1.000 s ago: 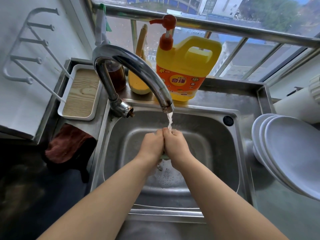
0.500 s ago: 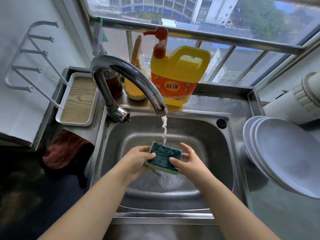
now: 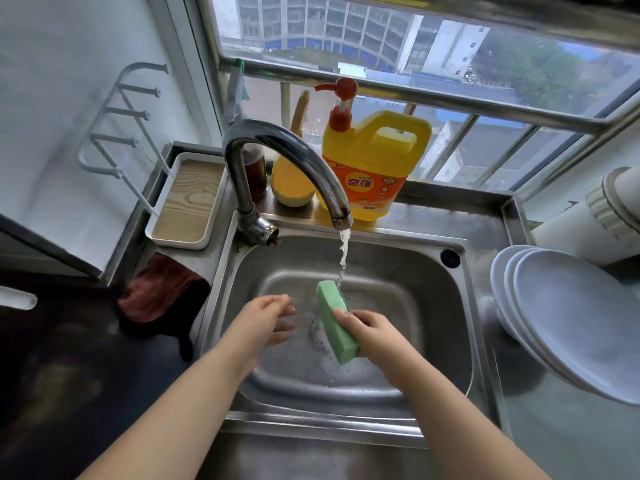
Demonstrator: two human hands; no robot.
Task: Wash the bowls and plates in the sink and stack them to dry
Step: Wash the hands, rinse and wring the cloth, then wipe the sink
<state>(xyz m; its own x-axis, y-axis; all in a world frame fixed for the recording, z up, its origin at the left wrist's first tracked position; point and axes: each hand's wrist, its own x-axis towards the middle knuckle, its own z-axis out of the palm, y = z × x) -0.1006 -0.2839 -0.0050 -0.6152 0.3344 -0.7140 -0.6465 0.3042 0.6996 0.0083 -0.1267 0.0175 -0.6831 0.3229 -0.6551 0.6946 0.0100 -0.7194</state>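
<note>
Two hands are over the basin of the steel sink (image 3: 464, 306). The right hand (image 3: 372, 332) grips a green sponge (image 3: 336, 322), fingers curled over its upper face, with the sponge tilted on its long edge and its far end just under the stream of water (image 3: 343, 254) falling from the curved faucet (image 3: 287, 157). The left hand (image 3: 266, 322) hovers beside it, fingers loosely spread and holding nothing, apart from the sponge. Suds lie on the basin floor below the sponge. White plates (image 3: 568, 320) lean stacked together just beyond the sink's right edge. On the ledge along the sink's far edge stands a yellow detergent jug (image 3: 374, 168) with a red pump, with a yellow gourd-shaped object (image 3: 292, 188) and a dark bottle (image 3: 256, 174) beside it to the left. At the far left corner sits a white tray (image 3: 187, 202) with a wood-grain base, and a dark red cloth (image 3: 162, 292) hangs near the sink's left edge.
</note>
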